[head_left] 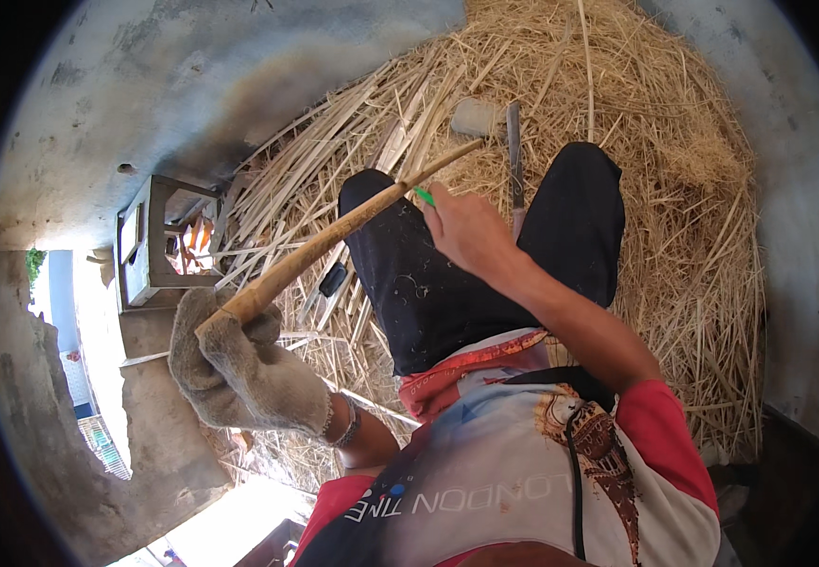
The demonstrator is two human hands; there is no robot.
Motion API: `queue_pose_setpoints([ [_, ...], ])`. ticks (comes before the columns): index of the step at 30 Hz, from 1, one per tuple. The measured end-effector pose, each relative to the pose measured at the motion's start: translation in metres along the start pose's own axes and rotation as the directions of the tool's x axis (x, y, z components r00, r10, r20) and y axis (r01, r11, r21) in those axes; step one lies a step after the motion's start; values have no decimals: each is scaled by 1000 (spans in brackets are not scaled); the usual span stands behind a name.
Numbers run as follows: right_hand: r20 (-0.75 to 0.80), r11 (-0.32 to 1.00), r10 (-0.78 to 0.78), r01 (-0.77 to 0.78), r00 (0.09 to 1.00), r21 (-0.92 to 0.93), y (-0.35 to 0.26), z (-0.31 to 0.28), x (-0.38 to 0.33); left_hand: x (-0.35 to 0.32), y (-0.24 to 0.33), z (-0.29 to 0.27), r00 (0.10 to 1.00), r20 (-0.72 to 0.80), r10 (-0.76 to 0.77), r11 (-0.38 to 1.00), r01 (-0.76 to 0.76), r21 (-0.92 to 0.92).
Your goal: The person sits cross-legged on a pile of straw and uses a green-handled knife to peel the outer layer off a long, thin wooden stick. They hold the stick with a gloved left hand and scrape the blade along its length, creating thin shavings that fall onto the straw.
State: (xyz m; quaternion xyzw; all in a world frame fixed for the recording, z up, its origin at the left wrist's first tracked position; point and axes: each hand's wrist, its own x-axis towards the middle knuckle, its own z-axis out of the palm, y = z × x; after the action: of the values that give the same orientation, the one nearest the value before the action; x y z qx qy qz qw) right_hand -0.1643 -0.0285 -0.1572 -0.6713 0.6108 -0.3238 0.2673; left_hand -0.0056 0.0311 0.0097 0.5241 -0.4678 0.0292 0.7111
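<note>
A thick grey glove covers my left hand (pixel 249 369), which is closed around the thick end of a tan wooden stick (pixel 320 246). The stick tapers up and to the right across my left thigh. Beside its upper part my right hand (pixel 471 227), bare, is closed in a pinch. A small green thing (pixel 424 195) sticks out from its fingers close to the stick; its kind is hidden. Between my knees lies a knife (pixel 514 156) with a long dark blade, its lower end partly covered by my right arm. Next to the blade rests a greyish block (pixel 477 118).
Pale shavings and fibres (pixel 683 217) are heaped around my legs, with long split strips (pixel 334 137) on the left. A wooden box-like frame (pixel 150 246) stands by the left wall. A small dark object (pixel 333 279) lies beside my left thigh. Grey walls (pixel 801 227) curve around.
</note>
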Motion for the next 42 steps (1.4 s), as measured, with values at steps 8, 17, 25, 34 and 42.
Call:
queue_pose_setpoints([
  [8, -4, 988, 119, -118, 993, -103, 52, 21, 25, 9, -4, -1, 979, 202, 14, 973, 33, -227],
  [17, -20, 921, 155, -152, 988, -358, 124, 33, 62, 9, 7, 14, 994, 111, 21, 988, -4, -151],
  [25, 274, 863, 299, -381, 914, 331, 115, 15, 52, 3, 14, 23, 998, 63, 18, 993, -11, -113],
  [34, 148, 772, 445, -295, 883, -563, 168, 38, 67, 0, 25, 32, 998, 56, -7, 999, 9, -39],
  [42, -71, 967, 256, -254, 964, 26, 115, 18, 75, -5, 15, 22, 997, 51, 52, 988, -44, -148],
])
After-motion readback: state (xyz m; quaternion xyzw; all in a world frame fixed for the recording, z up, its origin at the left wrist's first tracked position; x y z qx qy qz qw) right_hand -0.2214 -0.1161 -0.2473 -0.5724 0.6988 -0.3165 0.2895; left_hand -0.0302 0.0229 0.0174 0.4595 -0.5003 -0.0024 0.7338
